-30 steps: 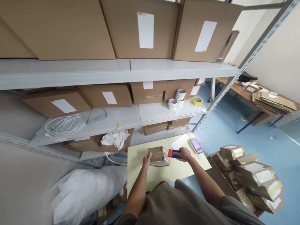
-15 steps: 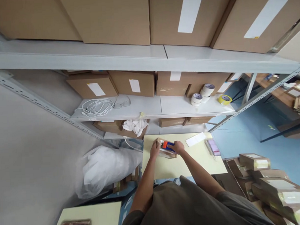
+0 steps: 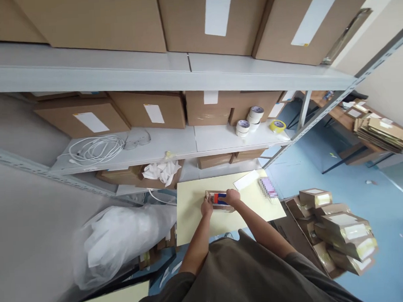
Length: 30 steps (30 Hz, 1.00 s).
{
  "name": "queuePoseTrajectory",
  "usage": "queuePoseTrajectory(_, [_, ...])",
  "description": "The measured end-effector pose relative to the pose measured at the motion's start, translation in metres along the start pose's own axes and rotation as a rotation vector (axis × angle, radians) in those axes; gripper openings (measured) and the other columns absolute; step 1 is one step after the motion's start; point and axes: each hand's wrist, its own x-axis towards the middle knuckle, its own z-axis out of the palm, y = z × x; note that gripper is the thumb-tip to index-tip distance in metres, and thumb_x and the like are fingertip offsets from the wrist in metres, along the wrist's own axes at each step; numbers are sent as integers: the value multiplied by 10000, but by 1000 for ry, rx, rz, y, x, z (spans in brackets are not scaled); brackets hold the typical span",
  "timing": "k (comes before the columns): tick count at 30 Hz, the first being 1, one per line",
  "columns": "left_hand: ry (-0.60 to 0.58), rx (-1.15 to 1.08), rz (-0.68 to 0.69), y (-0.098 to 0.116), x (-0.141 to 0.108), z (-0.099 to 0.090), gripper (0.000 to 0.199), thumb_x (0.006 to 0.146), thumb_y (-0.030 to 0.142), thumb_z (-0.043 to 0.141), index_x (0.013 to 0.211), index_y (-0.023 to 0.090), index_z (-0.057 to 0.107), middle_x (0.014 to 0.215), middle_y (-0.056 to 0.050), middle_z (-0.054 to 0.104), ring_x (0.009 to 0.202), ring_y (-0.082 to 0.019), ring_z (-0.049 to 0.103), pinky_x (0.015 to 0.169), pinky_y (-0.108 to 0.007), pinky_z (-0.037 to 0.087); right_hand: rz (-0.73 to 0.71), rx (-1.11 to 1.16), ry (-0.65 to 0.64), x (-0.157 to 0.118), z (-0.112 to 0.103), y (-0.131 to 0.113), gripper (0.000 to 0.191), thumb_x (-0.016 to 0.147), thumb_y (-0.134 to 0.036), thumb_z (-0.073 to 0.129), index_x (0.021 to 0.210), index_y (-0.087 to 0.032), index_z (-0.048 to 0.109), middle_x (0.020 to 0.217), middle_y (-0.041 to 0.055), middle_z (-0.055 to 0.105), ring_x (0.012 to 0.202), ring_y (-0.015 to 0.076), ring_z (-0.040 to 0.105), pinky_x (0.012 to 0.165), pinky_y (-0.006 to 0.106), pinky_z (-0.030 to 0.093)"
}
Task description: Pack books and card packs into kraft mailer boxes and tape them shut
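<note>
A small cardboard box [image 3: 226,208] lies on the pale yellow table [image 3: 191,225] in front of me. My left hand [image 3: 207,207] grips the left end of the box, its fingers closed round the edge. In my right hand [image 3: 233,197] is a blue and orange tape dispenser [image 3: 221,198], its head toward the box's left end and over the top. The dispenser's grip is mostly covered by my fingers. Beyond my right hand lie a white sheet [image 3: 246,180] and a purple-and-white item [image 3: 268,187], which is blurred out.
Shelving [image 3: 171,76] with large cartons rises before me. Its middle shelf holds a coiled white cable [image 3: 96,151], white tape rolls [image 3: 242,128] and a yellow roll [image 3: 277,126]. Plastic-wrapped white material [image 3: 125,243] stands at left. Taped boxes [image 3: 341,231] are piled at right.
My view has swung right, so the shelves sit further left. The box now lies straighter across the table, and the tape dispenser is more level. Both hands keep their holds.
</note>
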Motion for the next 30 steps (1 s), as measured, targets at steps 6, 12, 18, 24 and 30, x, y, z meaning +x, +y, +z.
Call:
queuePoseTrajectory(6, [-2, 94, 11, 19, -10, 31, 522, 1096, 460, 370, 1412, 144, 642, 1228, -201, 775, 1172, -333, 731, 986, -405, 532, 192, -12, 42, -25, -8, 142, 605, 833, -719, 762, 1058, -157, 782, 1082, 181, 785, 984, 289, 761, 746, 297, 529])
queuePoseTrajectory(12, [1, 84, 65, 13, -3, 23, 515, 1078, 516, 426, 1378, 181, 677, 1219, -163, 787, 1168, -308, 735, 959, -360, 544, 380, -32, 86, -41, -29, 203, 555, 808, -693, 813, 945, -157, 768, 903, 146, 762, 859, 253, 739, 724, 291, 492])
queuePoseTrajectory(18, [-6, 26, 92, -13, 10, -11, 470, 1066, 519, 453, 1172, 190, 770, 1172, -160, 803, 1144, -316, 745, 927, -342, 544, 253, 18, 38, -22, -40, 144, 584, 799, -722, 793, 968, -164, 763, 975, 167, 763, 886, 265, 731, 750, 309, 503])
queuePoseTrajectory(24, [107, 53, -36, -38, 19, -64, 446, 1041, 445, 519, 1319, 143, 693, 1285, -202, 759, 1224, -328, 713, 957, -362, 534, 56, 66, 6, -12, -36, 53, 581, 803, -733, 762, 944, -170, 770, 971, 155, 776, 922, 280, 740, 719, 298, 503])
queuePoseTrajectory(30, [134, -92, 134, -29, 11, -106, 486, 1086, 524, 377, 1206, 247, 758, 1272, -90, 787, 1247, -266, 698, 1008, -322, 519, -61, 7, 49, -16, -31, -38, 585, 825, -696, 765, 1083, -172, 777, 1096, 180, 784, 1050, 312, 745, 811, 322, 537])
